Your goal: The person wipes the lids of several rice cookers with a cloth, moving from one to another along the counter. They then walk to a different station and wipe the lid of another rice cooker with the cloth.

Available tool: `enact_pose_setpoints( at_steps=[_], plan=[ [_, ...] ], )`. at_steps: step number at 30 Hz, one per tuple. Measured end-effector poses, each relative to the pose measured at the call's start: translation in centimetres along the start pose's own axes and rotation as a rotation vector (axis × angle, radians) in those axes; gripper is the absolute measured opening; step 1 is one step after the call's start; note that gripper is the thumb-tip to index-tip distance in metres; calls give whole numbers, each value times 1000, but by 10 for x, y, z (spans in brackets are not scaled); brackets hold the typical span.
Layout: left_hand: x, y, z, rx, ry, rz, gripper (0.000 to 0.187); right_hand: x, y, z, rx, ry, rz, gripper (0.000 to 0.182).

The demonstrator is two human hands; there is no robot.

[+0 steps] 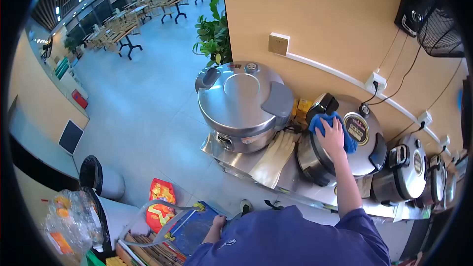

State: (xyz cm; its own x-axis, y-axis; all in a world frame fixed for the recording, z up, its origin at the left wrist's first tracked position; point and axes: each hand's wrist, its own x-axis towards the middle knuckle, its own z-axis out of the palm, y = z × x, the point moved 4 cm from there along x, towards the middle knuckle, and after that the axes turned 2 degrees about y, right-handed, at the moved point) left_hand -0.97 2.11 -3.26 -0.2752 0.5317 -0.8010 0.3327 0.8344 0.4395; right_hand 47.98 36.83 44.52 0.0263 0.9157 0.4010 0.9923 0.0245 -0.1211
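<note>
My right hand (332, 135) presses and grips a bunched blue cloth (350, 143), its fingers bent over it. The cloth lies against the lid of a large steel rice cooker (315, 155), beside the black lid handle and a round dark label. My left hand (219, 221) hangs low by my body, close to a blue flat-sided container (199, 229); its fingers are too small and partly hidden to read. A pale pair of long gloves (273, 160) lies on the steel counter (236, 168) left of that cooker.
A bigger closed steel cooker (241, 101) stands left on the counter; smaller cookers (400, 167) line up rightward. Cords run to wall sockets (375, 83). On the floor are a red-and-yellow bag (161, 204), a grey bin (112, 185) and a bag of plastic waste (74, 219).
</note>
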Motion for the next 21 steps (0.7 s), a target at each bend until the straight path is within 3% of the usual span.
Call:
enact_pose_setpoints(
  at_steps=[2, 3, 4, 14, 21],
  plan=[
    [-3, -4, 19, 317, -97, 205, 39, 8, 8, -9, -35, 41, 28, 52],
    [1, -23, -16, 371, -101, 228, 38, 0, -33, 17, -28, 70, 57, 51],
    [-2, -29, -16, 381, -136, 239, 38, -4, -32, 17, -26, 79, 58, 51],
    [35, -8, -71, 410, -283, 213, 36, -76, -48, -17, -27, 44, 37, 54],
    [83, 41, -70, 156, -363, 16, 35, -136, -48, -61, 103, 115, 143, 61]
  ],
)
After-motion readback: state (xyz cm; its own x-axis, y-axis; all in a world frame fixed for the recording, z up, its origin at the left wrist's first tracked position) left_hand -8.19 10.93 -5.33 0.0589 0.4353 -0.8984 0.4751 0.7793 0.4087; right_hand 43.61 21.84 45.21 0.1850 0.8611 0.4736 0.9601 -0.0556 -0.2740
